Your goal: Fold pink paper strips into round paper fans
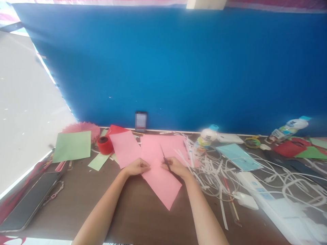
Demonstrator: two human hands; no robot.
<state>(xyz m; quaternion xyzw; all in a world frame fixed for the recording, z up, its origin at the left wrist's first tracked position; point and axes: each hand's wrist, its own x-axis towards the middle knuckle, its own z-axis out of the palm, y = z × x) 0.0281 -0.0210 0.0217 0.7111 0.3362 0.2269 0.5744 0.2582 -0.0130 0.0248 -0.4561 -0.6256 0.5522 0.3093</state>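
Note:
A pink paper sheet [160, 180] lies on the brown table [133, 211] in front of me. My left hand [138, 167] rests on its left edge, fingers curled and pressed onto the paper. My right hand [176, 166] is closed around a thin dark pen-like tool [165, 157], its tip pointing up and away over the pink sheet. More pink sheets [125, 146] lie just behind, overlapping.
A red tape roll [104, 144], green papers [73, 146] and a pink fan sit at the left. A phone [30, 200] lies near the left edge. White paper strips [212, 170], cables, a power strip [258, 187], bottles [208, 136] and a light blue sheet crowd the right. A blue board stands behind.

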